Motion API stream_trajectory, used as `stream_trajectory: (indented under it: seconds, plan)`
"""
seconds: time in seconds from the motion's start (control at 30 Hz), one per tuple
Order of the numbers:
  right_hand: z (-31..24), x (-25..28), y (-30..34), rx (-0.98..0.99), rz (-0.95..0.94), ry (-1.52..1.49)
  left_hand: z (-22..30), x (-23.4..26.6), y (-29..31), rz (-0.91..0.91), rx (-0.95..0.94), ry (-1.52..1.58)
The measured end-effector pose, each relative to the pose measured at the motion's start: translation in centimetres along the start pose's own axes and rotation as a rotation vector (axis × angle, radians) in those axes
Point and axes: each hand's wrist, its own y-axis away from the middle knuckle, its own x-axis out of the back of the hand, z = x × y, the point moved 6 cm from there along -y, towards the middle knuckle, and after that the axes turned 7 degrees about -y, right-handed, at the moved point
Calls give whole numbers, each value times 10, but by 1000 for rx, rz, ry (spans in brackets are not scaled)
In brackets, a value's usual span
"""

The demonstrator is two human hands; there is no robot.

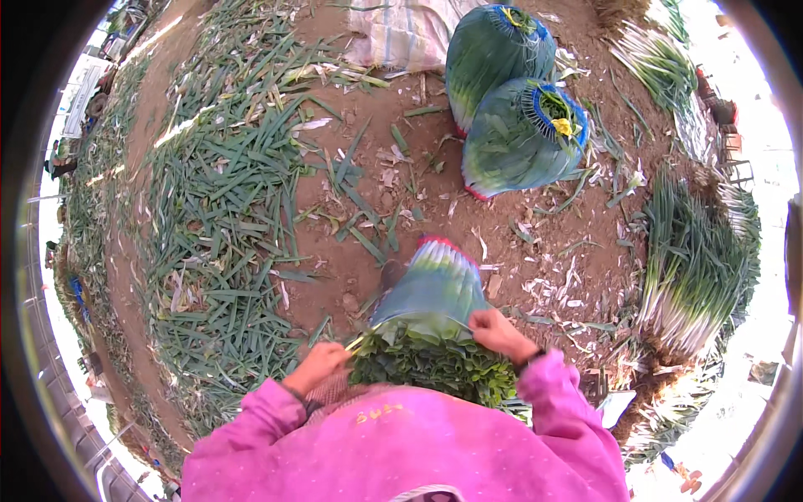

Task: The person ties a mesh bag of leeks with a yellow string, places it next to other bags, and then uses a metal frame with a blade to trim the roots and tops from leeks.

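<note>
In front of me stands a clear plastic bag (435, 293) with a red lower edge, packed with green onions whose pale stems show through its far end. Cut green leaf tops (431, 368) fill its open mouth, close against my body. My right hand (499, 333) is closed on the right side of the bag's rim. My left hand (326, 364) is closed at the left side of the mouth, with a thin yellow strip showing beside its fingers. The rim is stretched between both hands.
Two filled bags with blue gathered tops (519, 138) sit on the soil ahead. Cut green leaves (238, 209) cover the ground at left. Bundles of green onions (694, 259) lie at right. A whitish woven sack (401, 38) is at the back.
</note>
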Motion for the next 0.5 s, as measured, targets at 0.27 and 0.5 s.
stream_trajectory:
  seconds: [0.27,0.5]
  plan:
    - [-43,32,15,141,415,363,70,20,30,-158,-174,-234]
    - [103,180,102,307,1287,-571,22,81,36,68,-51,309]
